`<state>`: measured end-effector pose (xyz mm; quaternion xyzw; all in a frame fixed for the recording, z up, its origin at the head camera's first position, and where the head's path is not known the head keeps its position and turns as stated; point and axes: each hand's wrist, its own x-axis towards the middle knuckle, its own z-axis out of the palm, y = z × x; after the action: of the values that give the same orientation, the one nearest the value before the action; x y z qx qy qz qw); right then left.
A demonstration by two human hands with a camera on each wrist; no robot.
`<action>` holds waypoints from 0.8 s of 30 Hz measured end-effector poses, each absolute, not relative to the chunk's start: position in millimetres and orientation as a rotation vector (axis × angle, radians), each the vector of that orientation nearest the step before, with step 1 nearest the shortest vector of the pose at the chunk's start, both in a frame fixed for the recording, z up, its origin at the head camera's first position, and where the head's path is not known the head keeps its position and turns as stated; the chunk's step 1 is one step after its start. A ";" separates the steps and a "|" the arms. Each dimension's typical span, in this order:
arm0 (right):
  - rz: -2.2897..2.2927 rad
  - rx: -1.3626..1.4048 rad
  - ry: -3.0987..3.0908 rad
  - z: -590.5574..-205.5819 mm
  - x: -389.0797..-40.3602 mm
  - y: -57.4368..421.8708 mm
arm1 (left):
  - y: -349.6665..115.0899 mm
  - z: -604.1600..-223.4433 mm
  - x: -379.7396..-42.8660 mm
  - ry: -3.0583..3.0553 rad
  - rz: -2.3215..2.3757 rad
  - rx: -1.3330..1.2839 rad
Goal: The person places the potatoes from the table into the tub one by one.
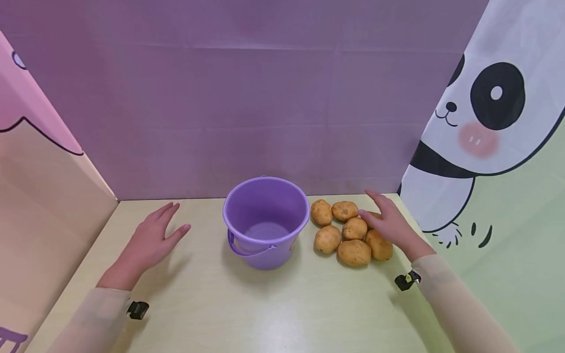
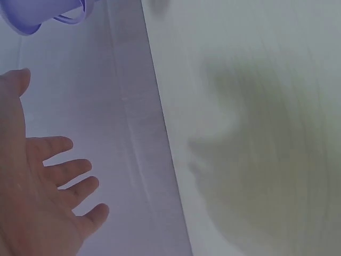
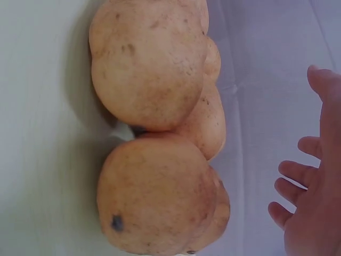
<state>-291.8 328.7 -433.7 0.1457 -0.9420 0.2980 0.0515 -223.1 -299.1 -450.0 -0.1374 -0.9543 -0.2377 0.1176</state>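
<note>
A purple bucket [image 1: 267,255] stands upright at the middle of the table, its handle [image 1: 251,254] folded down along the near side. To its right lies a cluster of several brown potatoes [image 1: 354,253], seen close up in the right wrist view, where one potato [image 3: 154,194] has a dark spot. My right hand [image 1: 390,220] hovers over the right side of the cluster, fingers extended, and partly hides a potato behind it. Left of the bucket, my left hand [image 1: 147,240] is held above the table with straight fingers and the thumb spread. Neither hand holds anything.
The pale wooden table [image 1: 265,314] ends at a purple cloth wall [image 1: 265,98] behind the bucket. A panda-printed panel [image 1: 499,147] stands along the right edge, and a pink and beige panel [image 1: 44,186] along the left. Each wrist wears a small black device [image 1: 138,310].
</note>
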 end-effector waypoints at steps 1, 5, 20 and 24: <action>0.934 0.443 -2.868 -434.5 -291.3 328.6 | -299.5 -451.2 -222.7 -2.801 -0.725 -0.396; 1.006 0.419 -2.884 -437.3 -288.9 328.5 | -300.0 -454.8 -221.3 -2.821 -0.818 -0.380; 1.100 0.422 -2.865 -447.1 -287.7 327.7 | -297.5 -461.7 -219.8 -2.807 -0.947 -0.389; 1.100 0.425 -2.858 -446.4 -287.1 326.3 | -291.6 -458.0 -221.7 -2.779 -0.951 -0.410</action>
<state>-287.1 326.3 -446.4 0.1374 -0.9241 0.3557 0.0251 -221.7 -291.6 -458.0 -0.1378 -0.9335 -0.3193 0.0877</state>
